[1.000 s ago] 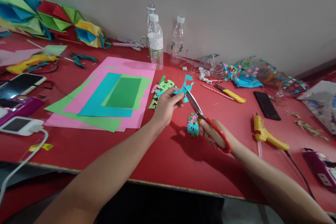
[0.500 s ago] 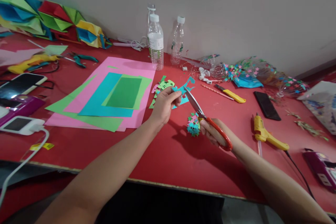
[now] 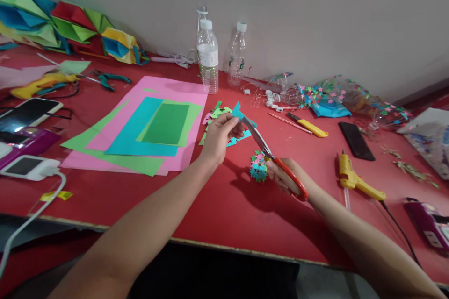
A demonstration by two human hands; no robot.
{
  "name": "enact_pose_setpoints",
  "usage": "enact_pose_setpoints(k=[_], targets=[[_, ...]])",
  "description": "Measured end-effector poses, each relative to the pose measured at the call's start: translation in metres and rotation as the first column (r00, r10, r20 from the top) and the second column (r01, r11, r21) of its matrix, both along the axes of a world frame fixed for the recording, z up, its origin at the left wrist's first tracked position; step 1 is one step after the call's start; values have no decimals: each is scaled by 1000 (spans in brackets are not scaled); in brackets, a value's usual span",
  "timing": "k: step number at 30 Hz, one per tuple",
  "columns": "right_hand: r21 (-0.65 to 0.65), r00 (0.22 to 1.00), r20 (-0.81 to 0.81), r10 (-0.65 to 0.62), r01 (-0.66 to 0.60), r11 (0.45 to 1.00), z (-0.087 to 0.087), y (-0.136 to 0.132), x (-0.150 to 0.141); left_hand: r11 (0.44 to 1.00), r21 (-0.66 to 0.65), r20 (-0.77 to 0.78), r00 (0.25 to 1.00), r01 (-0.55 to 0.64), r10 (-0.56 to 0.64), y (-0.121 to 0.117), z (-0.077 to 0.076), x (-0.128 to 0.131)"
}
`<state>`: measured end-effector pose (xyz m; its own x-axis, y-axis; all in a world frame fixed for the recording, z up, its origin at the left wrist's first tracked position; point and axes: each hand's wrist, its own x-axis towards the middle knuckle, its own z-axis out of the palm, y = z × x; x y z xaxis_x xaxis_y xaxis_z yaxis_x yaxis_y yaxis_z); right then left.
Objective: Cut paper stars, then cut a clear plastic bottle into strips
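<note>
Between its thumb and fingers, my left hand (image 3: 220, 135) pinches a small piece of blue paper (image 3: 237, 110). My right hand (image 3: 286, 175) grips red-handled scissors (image 3: 260, 141), whose blades point up and left, their tips close to the blue paper and my left fingertips. Below the blades lies a small pile of cut paper stars (image 3: 258, 167) in blue, pink and green. Green and pink paper scraps (image 3: 218, 113) lie behind my left hand, partly hidden by it, with blue scraps (image 3: 249, 131) beside them on the red table (image 3: 217, 215).
Layered coloured sheets (image 3: 119, 138) lie at left. Plastic bottles (image 3: 209, 58) stand by the wall. To the right are a yellow utility knife (image 3: 314, 128), a black phone (image 3: 357, 141) and a glue gun (image 3: 358, 180). Folded paper decorations (image 3: 77, 28) sit at the back left.
The blue paper in my left hand is now a smaller, pointed piece; the ragged part stretching right is gone from the fingers. The scissors have shifted slightly left.
</note>
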<state>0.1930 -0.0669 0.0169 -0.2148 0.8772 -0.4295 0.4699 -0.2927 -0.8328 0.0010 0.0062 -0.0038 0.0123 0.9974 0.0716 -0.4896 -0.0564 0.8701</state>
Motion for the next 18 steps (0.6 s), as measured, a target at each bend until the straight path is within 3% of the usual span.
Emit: enact_pose_setpoints(k=[6, 18], targets=[[6, 997, -22, 69, -69, 998, -3, 1, 5, 995, 70, -86, 993, -77, 83, 2, 3, -3], [50, 987, 31, 158, -159, 986, -6, 3, 11, 988, 154, -228, 972, -16, 51, 2, 1, -7]])
